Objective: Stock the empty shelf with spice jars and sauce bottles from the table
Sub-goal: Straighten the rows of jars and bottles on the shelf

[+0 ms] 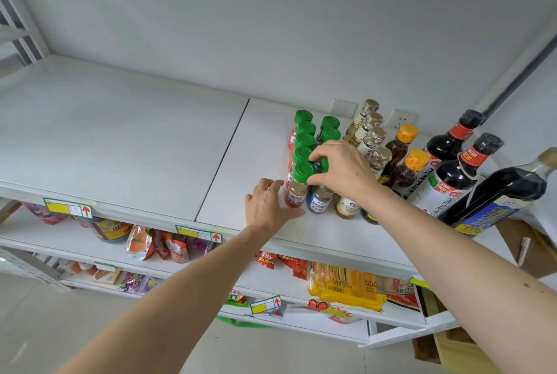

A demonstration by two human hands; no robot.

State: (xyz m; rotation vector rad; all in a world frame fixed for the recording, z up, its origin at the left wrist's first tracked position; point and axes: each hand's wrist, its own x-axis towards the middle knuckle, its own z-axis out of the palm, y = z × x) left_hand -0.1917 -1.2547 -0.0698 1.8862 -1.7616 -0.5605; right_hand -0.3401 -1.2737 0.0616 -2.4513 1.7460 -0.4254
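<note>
Top shelf [120, 138], R end: two rows green-cap spice jars [304, 141], brownish/red powder inside; dark sauce bottles [452, 174] further R. L hand [268, 205] fingers straight, pressing side of front jar [298, 187] w/ tan powder. R hand [340, 168] curled over next row's front jar [320, 202], gripping cap. Snack packs [346, 286] on shelves below.

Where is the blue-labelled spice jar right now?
In the head view the blue-labelled spice jar stands at the shelf's front edge, right of centre, under the right hand, between a red-labelled jar and an orange-labelled bottle.
</note>
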